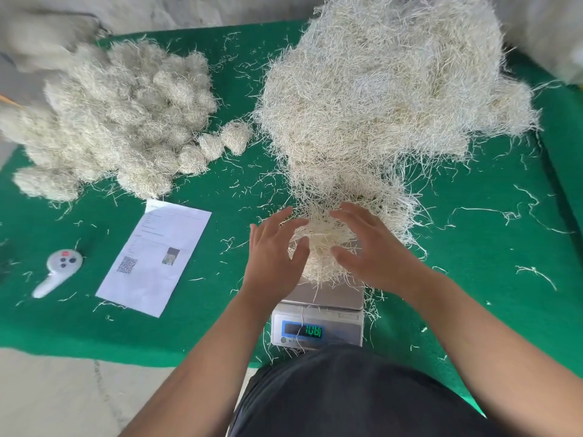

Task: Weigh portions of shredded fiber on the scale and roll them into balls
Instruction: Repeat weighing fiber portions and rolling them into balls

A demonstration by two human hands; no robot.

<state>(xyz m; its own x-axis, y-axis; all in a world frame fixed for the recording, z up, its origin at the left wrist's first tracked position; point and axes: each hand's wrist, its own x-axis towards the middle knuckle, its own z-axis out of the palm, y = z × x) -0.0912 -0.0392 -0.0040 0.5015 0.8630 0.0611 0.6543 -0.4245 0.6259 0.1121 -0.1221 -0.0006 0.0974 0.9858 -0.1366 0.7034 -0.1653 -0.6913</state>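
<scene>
A small portion of pale shredded fiber (321, 244) lies on the steel pan of a digital scale (318, 313), whose green display is lit. My left hand (274, 250) is at the portion's left side and my right hand (366, 247) at its right, fingers spread and touching the fiber without closing on it. Just beyond, a big loose heap of shredded fiber (388, 89) spreads over the green mat. At the left lies a pile of rolled fiber balls (113, 121).
A printed sheet of paper (154, 257) and a white handheld remote (58, 269) lie on the green mat (489, 247) left of the scale. Loose strands are scattered everywhere. The mat's front edge meets a bare concrete floor (79, 398).
</scene>
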